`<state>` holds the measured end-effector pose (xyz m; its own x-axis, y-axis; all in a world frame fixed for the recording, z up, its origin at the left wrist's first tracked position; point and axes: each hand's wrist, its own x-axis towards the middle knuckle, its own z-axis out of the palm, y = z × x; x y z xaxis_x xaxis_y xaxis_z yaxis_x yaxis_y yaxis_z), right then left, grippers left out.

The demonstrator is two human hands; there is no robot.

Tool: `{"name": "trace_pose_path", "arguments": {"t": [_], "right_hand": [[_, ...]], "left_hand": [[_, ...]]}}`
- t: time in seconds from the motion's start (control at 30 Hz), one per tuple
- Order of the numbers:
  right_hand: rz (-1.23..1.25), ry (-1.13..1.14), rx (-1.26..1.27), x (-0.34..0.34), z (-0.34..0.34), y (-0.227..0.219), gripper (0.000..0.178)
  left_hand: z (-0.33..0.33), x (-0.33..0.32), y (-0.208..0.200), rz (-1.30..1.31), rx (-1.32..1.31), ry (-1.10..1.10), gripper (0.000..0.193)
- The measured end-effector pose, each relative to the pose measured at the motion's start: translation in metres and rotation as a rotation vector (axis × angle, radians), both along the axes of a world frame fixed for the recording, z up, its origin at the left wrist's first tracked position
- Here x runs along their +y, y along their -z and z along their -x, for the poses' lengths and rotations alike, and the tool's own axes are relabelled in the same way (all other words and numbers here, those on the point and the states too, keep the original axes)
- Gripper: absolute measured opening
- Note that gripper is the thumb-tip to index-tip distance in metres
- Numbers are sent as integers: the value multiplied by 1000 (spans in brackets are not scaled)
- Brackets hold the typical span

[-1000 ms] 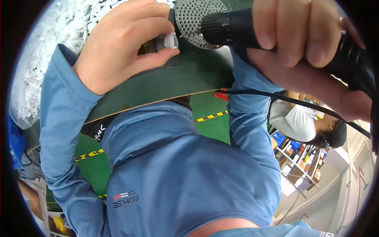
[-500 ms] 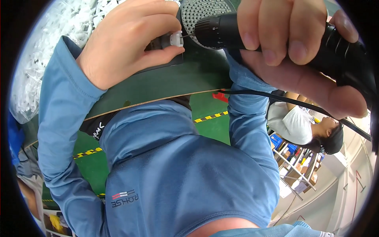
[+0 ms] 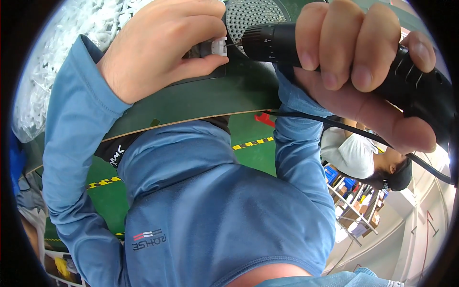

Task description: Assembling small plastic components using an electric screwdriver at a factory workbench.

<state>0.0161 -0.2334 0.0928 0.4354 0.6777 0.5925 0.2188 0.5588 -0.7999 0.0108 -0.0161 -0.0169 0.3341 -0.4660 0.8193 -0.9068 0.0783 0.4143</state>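
My left hand [image 3: 165, 48] pinches a small white plastic part [image 3: 219, 47] between thumb and forefinger. A grey or dark piece shows behind that part, mostly hidden by the fingers. My right hand [image 3: 354, 57] is wrapped round a black electric screwdriver [image 3: 270, 42], held nearly level with its tip toward the left. Its thin bit reaches the open face of the white part; whether it touches a screw is too small to tell. A black cord [image 3: 344, 126] runs below the right hand.
Clear bags of white parts [image 3: 48, 71] lie at the left of the green table [image 3: 201, 98]. Behind the screwdriver's nose sits a round perforated metal plate [image 3: 253, 19]. The table edge runs close to my body. At right are another person [image 3: 351, 153] and a shelf rack [image 3: 356, 205].
Both hands, the white part and the screwdriver appear slightly farther right in the picture, the whole view having shifted a little. Both grips are the same.
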Motion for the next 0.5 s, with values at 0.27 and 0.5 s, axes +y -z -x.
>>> {"name": "trace_pose_path", "arguments": {"t": [0.27,0.5], "right_hand": [[82,-53,-82,12,-2,-2,60],[132,84,-110,13,7,-1,57]], "left_hand": [[-20,-27,18,400,-204,80,26],[-26,-31,28,521,-294,97,23]]}}
